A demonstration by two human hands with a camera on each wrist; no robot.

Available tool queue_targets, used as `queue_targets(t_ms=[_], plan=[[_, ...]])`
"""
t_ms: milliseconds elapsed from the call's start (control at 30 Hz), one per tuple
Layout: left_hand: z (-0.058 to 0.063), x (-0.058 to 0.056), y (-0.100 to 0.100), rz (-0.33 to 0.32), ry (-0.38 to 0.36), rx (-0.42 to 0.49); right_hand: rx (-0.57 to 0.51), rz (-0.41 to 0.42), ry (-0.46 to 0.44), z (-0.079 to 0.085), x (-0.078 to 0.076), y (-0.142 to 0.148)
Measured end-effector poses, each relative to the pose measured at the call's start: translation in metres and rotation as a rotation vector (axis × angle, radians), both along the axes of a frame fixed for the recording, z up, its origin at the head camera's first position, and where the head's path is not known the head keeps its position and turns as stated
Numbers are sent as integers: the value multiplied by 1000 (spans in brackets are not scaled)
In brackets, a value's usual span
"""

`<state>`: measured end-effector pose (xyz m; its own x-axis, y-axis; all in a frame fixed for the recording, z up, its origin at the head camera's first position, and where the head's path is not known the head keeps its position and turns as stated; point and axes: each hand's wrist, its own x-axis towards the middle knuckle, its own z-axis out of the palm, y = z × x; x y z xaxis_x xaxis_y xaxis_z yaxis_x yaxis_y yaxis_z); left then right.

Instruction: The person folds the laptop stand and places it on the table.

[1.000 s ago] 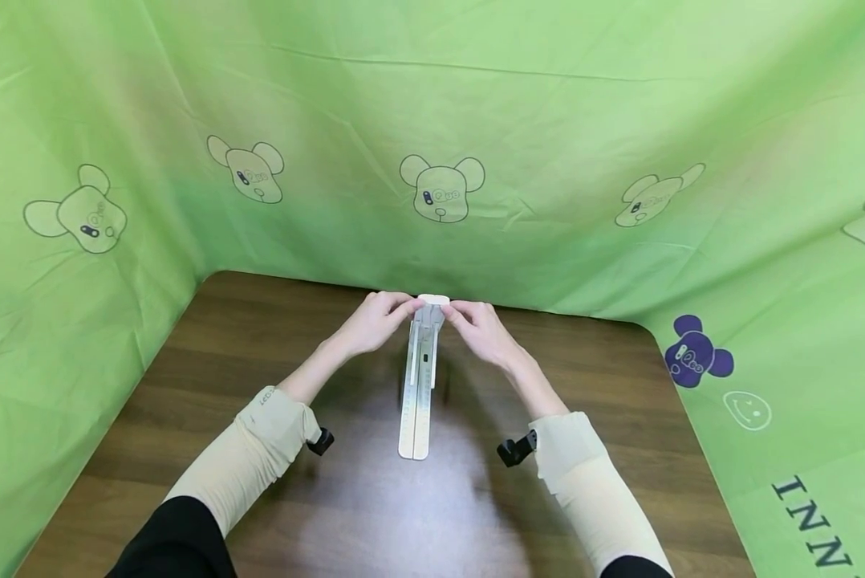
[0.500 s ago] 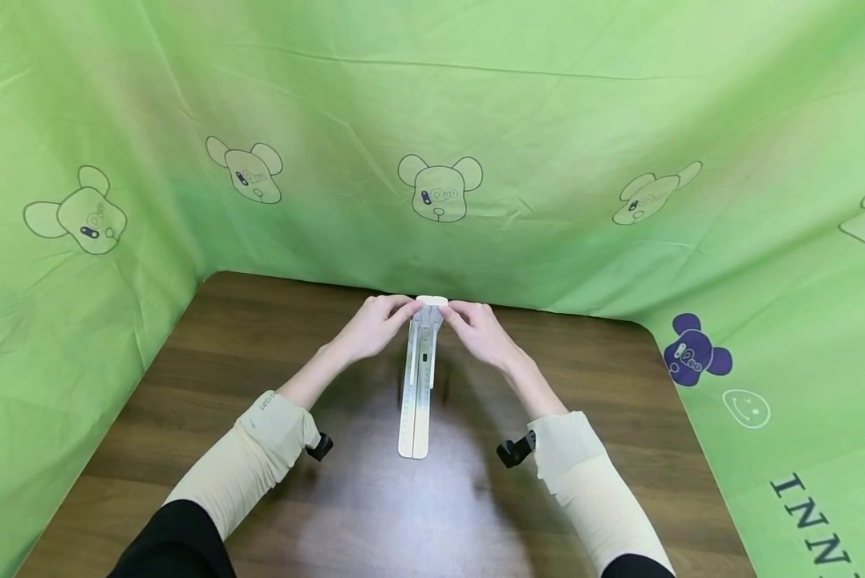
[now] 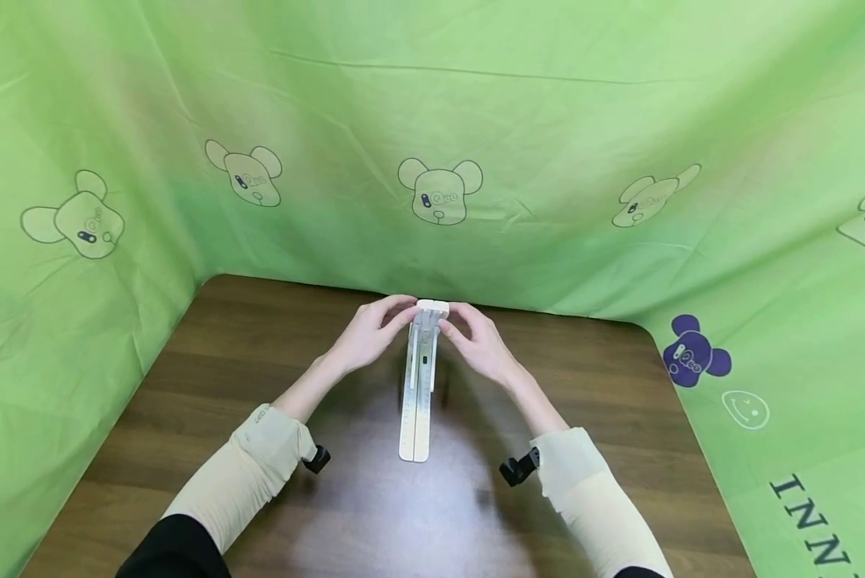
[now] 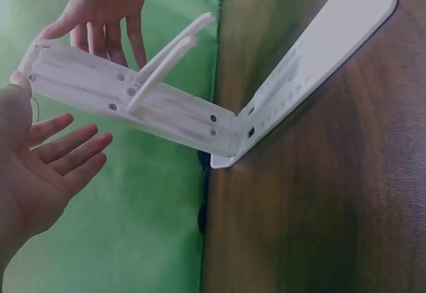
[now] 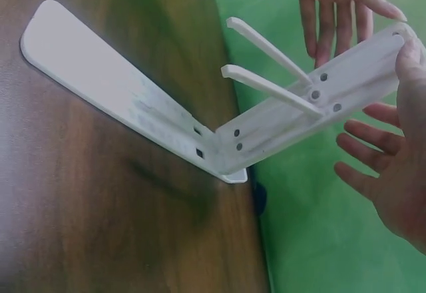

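Note:
A white folding laptop stand [image 3: 408,433] stands in front of me, its two halves folded together side by side. Its base [image 5: 86,60] lies flat on the table, and the upper panel [image 4: 80,83] slopes up from the hinge. Two support legs [image 4: 162,74] stick out loose from that panel. My left hand [image 3: 363,333] holds the raised end from the left, thumb at the edge and the other fingers extended. On the opposite side, my right hand [image 3: 479,345] holds the same end, thumb on its edge. The panel partly hides the fingers behind it.
The stand's hinge is close to the far edge of the brown wooden table [image 3: 259,321]. A green cloth [image 3: 548,201] with printed bear heads rises behind the table and on both sides. Each forearm carries a black wrist camera [image 3: 521,466].
Both hands have shifted slightly toward me, and the thumbs sit lower and farther from the index fingers. The panel's raised end has tipped a little nearer. The base stays in place.

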<state>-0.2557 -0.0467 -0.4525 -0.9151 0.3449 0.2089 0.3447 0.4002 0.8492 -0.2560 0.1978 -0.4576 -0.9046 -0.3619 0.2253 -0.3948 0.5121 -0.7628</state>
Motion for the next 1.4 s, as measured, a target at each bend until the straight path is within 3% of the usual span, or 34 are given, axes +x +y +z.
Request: queue_targets(t_ms=[200, 300, 533, 733, 1133, 1400], plan=[[-8, 11, -7, 72, -28, 2, -29, -110, 6, -6, 11, 10], [-13, 16, -11, 85, -85, -9, -28, -91, -44, -12, 14, 14], [-33, 22, -10, -51, -189, -72, -77, 61, -255, -32, 17, 15], [-44, 29, -6, -128, -242, -46, -122, 140, -349, -43, 20, 12], [-53, 31, 0, -146, -294, 33, -123, 158, -370, -51, 22, 6], [-64, 22, 6, -104, -289, 23, -45, 110, -281, -63, 15, -1]])
